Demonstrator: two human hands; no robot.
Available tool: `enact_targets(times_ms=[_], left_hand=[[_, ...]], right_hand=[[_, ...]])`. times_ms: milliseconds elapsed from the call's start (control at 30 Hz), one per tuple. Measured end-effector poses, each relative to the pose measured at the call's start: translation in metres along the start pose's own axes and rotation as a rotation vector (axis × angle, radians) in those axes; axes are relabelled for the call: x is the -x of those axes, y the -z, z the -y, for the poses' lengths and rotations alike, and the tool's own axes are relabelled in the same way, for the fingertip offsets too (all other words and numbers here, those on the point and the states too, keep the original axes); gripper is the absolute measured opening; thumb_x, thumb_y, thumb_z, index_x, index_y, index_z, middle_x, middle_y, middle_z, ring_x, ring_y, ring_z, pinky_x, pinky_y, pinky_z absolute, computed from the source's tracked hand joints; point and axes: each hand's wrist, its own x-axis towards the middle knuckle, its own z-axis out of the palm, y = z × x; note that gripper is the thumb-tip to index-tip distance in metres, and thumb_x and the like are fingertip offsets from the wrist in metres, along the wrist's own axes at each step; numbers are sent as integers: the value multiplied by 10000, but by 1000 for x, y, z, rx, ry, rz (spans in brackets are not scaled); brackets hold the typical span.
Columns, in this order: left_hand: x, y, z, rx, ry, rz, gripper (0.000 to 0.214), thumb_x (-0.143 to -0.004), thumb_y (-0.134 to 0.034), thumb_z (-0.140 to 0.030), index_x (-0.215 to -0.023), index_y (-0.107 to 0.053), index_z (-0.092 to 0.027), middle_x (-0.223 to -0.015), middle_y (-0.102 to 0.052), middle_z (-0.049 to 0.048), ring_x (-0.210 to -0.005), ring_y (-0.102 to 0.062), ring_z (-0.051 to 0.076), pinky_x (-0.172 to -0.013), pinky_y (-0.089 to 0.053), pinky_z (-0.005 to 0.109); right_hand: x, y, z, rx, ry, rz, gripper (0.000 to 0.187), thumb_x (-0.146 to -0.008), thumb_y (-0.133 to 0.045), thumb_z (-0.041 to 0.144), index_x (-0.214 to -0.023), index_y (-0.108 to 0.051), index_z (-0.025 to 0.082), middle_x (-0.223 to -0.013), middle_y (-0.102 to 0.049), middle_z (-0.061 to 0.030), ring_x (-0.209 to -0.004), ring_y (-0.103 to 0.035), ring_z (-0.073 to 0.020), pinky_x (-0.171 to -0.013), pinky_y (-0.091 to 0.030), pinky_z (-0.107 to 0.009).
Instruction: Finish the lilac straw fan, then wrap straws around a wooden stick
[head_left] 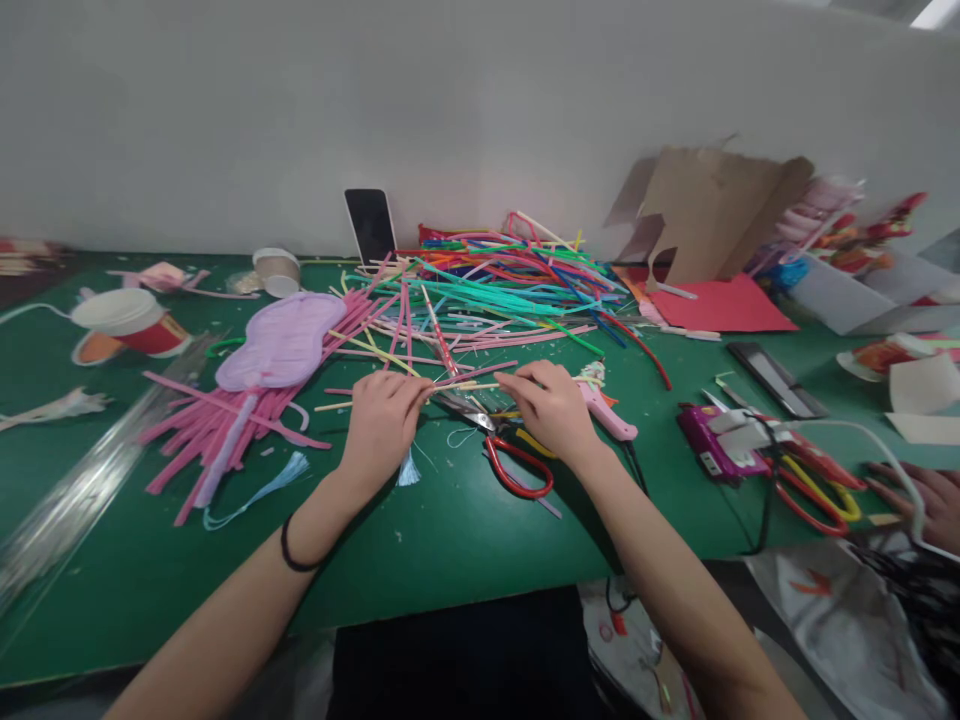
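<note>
A pale yellow pipe cleaner point(472, 387) stretches between my two hands, just above the green table. My left hand point(386, 415) pinches it, and its loose end sticks out to the left. My right hand point(546, 408) grips the same strand with thumb and fingers, the far end passing behind the hand. Below and between them lie red-handled scissors point(519, 468), blades toward my left hand. A pink glue gun point(609, 412) rests right of my right hand. To the left is a lilac fan-shaped piece point(281, 340) on pink pipe cleaners point(217, 440).
Behind my hands spreads a heap of coloured pipe cleaners point(495, 285), with a phone point(370, 226) propped at the wall. Paper cups point(139, 320) stand left. A purple power strip point(716, 445) and more scissors point(817, 490) lie right, near another person's hand point(926, 500).
</note>
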Motion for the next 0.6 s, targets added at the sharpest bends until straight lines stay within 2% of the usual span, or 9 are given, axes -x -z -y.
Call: enact_targets(times_ms=[600], left_hand=[[-1,1,2,-8,-81,-62,179,-940,-521,-261,-966,-685,-194,-854,-695,68,-956,-534,263,-819,-393,422]], right_hand=[[2,0,-3,-21,-14,-1,207,-949,-524,180,-1019,-716,204,-869,-694,-69,-796,-586,-178,-644,-343,-314]])
